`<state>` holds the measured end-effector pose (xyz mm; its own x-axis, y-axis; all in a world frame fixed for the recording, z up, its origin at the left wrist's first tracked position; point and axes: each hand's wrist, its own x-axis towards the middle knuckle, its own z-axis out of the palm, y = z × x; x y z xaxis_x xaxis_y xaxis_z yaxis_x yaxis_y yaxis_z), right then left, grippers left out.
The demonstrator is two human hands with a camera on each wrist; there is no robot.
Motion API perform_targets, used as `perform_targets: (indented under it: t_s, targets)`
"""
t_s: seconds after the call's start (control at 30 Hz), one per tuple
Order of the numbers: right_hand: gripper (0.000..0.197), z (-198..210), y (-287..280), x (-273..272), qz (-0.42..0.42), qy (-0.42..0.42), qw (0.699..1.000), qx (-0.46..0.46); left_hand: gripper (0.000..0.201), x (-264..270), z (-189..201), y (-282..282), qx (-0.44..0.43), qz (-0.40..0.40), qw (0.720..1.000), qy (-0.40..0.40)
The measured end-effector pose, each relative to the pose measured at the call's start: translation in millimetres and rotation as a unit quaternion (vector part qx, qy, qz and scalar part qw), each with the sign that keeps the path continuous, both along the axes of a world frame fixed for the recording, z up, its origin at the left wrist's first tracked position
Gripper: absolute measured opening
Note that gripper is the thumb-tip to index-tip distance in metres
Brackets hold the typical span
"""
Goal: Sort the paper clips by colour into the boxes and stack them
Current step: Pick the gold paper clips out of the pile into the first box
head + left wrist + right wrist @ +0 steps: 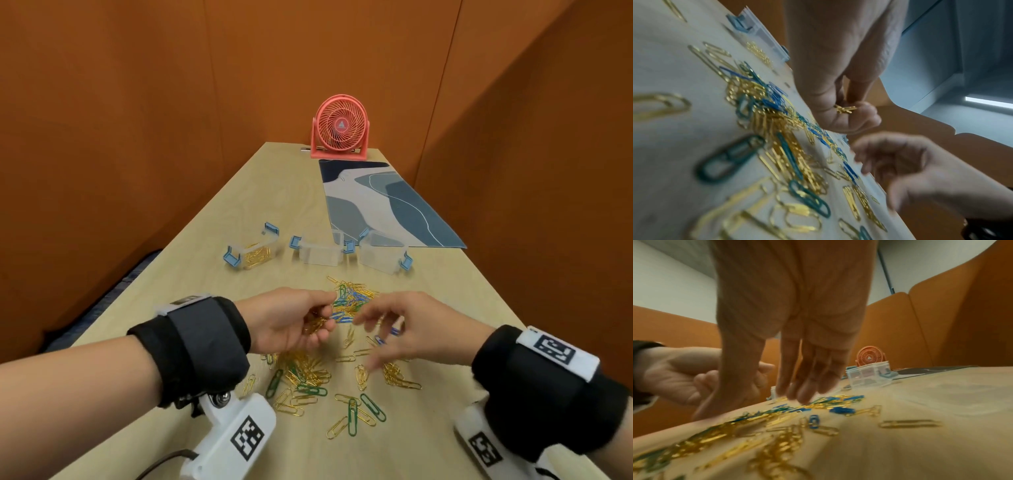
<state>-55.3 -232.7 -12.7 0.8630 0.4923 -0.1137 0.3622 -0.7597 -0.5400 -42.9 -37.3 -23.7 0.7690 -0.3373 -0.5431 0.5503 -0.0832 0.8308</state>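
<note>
Gold, green and blue paper clips (346, 373) lie scattered over the wooden table (212, 219), with a denser mixed heap (352, 298) farther back. My left hand (301, 322) hovers above them, its fingers curled round a small bunch of gold clips (844, 109). My right hand (394, 329) hangs beside it with straight, blurred fingers (801, 386) just over the clips, holding nothing. Three clear boxes with blue latches stand behind the heap: the left box (253, 253) holds gold clips, while the middle box (320, 251) and right box (382, 253) look empty.
A pink desk fan (339, 128) stands at the table's far end. A blue and white patterned mat (383, 202) lies at the back right, touching the right box. Orange partition walls (102, 120) close in both sides.
</note>
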Motion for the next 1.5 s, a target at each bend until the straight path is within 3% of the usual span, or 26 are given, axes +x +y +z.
perform_targets:
  t_s: [0.07, 0.17, 0.27, 0.4, 0.47, 0.57, 0.63, 0.7, 0.83, 0.93, 1.0, 1.03, 1.13, 1.17, 1.23, 1.33, 1.5]
  targets:
    - [0.062, -2.0, -8.6, -1.3, 0.023, 0.03, 0.993, -0.109, 0.035, 1.1, 2.6, 5.5, 0.028, -0.019, 0.999, -0.011]
    - [0.064, -5.7, -9.5, 0.2, 0.029, 0.02, 0.991, -0.127, 0.029, 0.9, 7.0, 9.3, 0.038, -0.042, 0.998, -0.026]
    - [0.047, -7.7, -5.8, 5.6, 0.012, 0.013, 0.994, -0.108, 0.019, 0.0, 7.6, 11.0, 0.051, -0.068, 0.995, -0.042]
    - [0.016, -14.7, -1.4, 11.1, 0.007, -0.012, 0.997, -0.082, 0.021, -2.3, 2.1, 3.2, 0.128, -0.123, 0.979, -0.1]
    - [0.008, -17.3, -0.6, 11.5, 0.013, -0.017, 0.997, -0.077, 0.023, -4.3, 3.3, -4.9, 0.22, -0.161, 0.948, -0.165]
    - [0.004, -20.2, -1.3, 11.5, 0.026, -0.032, 0.995, -0.096, 0.052, -7.0, 4.2, -17.4, 0.371, -0.239, 0.851, -0.285]
    - [0.01, -21.8, -2.7, 11.9, 0.025, -0.057, 0.992, -0.107, 0.068, -9.3, -1.0, -25.3, 0.411, -0.283, 0.798, -0.337]
    - [0.01, -22.2, -4.5, 12.5, 0.015, -0.075, 0.991, -0.105, 0.064, -8.1, -7.3, -31.1, 0.411, -0.296, 0.782, -0.364]
    - [0.008, -21.1, -5.0, 11.3, -0.004, -0.098, 0.993, -0.073, 0.033, -3.3, -10.6, -31.2, 0.44, -0.304, 0.754, -0.382]
    - [0.007, -19.2, -3.0, 9.8, -0.023, -0.117, 0.992, -0.038, 0.031, -2.4, -12.8, -30.5, 0.483, -0.326, 0.719, -0.378]
    - [0.006, -18.0, -2.4, 9.4, -0.037, -0.141, 0.989, -0.003, 0.031, -0.6, -9.6, -28.5, 0.483, -0.31, 0.741, -0.349]
    - [0.005, -17.2, -2.6, 9.4, -0.042, -0.16, 0.986, 0.016, 0.03, 2.1, -6.6, -26.4, 0.462, -0.291, 0.772, -0.325]
    - [0.004, -14.2, -1.4, 7.1, -0.03, -0.201, 0.975, 0.087, 0.025, 10.6, 2.0, -18.2, 0.24, -0.177, 0.94, -0.163]
    - [0.006, -13.5, 0.2, 5.9, -0.016, -0.207, 0.972, 0.106, 0.025, 11.9, 5.6, -15.9, 0.164, -0.146, 0.97, -0.108]
    - [0.003, -12.6, 5.9, 3.7, 0.016, -0.212, 0.969, 0.126, 0.022, 12.9, 9.3, -12.6, 0.075, -0.11, 0.99, -0.038]
    - [0.003, -12.7, 13.7, 3.4, 0.047, -0.193, 0.971, 0.135, 0.028, 10.9, 10.9, -13.3, -0.018, -0.109, 0.993, 0.031]
    - [0.018, -15.7, 11.1, 5.6, -0.013, -0.199, 0.976, 0.091, 0.031, 17.4, 11.5, -4.0, -0.012, -0.106, 0.993, 0.047]
